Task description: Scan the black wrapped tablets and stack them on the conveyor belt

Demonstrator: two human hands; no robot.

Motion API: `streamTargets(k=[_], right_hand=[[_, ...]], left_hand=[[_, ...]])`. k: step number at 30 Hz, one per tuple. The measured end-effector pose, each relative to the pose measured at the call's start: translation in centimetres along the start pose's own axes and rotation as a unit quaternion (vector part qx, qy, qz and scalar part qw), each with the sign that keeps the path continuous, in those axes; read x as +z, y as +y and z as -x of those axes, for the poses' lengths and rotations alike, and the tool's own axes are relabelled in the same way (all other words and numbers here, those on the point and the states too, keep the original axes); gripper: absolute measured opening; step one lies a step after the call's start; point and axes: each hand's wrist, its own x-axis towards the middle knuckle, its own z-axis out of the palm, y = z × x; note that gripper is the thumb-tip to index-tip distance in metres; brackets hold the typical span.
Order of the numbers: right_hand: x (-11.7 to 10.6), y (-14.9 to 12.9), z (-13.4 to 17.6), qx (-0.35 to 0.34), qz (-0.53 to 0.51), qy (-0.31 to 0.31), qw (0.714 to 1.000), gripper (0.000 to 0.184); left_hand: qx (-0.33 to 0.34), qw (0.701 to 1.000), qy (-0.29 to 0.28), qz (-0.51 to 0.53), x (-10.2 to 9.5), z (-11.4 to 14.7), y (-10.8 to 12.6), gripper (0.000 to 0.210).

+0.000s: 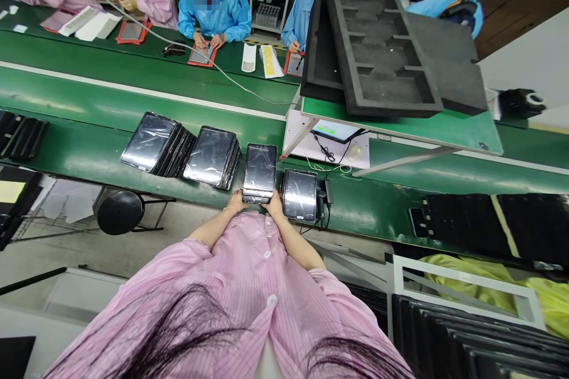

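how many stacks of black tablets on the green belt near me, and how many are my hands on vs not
Stacks held by left hand and right hand: 1 (held stack)
Stacks untouched: 3 (far-left stack, second stack, right stack)
Total: 4

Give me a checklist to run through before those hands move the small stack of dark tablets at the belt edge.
1. Left hand on the stack's near left corner: ok.
2. Right hand on the near right corner: ok.
3. Small stack of dark glossy tablets squared up: cannot tell; the lower edges are hidden.
4. Gap to the single dark tablet on the right: ok, a narrow gap shows.
5. Gap to the leaning stack of dark tablets on the left: ok, apart.
6. Black cable and adapter away from the hands: ok, beyond the right tablet.
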Motion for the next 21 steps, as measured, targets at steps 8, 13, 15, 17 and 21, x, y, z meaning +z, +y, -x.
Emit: streamTargets(k=[8, 13, 15, 17, 21], right_hand=[[-0.2, 0.3, -0.2, 0.053, 0.036, -0.039, 0.997, 0.066], [-0.4, 0.0, -0.5, 0.069, 0.049, -0.042, 0.996, 0.052], [-0.4, -0.2, -0.6, 0.071, 0.051, -0.043, 0.995, 0.048], [-0.4, -0.3, -0.7, 0.072, 0.054, -0.044, 0.995, 0.047], [-0.4, -0.3, -0.5, 0.07, 0.058, -0.043, 0.995, 0.046]], left_hand=[[-0.019, 0.999, -0.018, -0.047, -0.6, -0.6, 1.0, 0.059], [-0.015, 0.998, -0.018, -0.061, -1.4, -1.1, 1.7, 0.048], [-0.016, 0.998, -0.022, -0.065, -1.6, -1.4, 1.8, 0.044], [-0.019, 0.997, -0.024, -0.066, -1.8, -1.8, 1.8, 0.046], [-0.017, 0.998, -0.027, -0.055, -2.0, -2.3, 1.6, 0.049]])
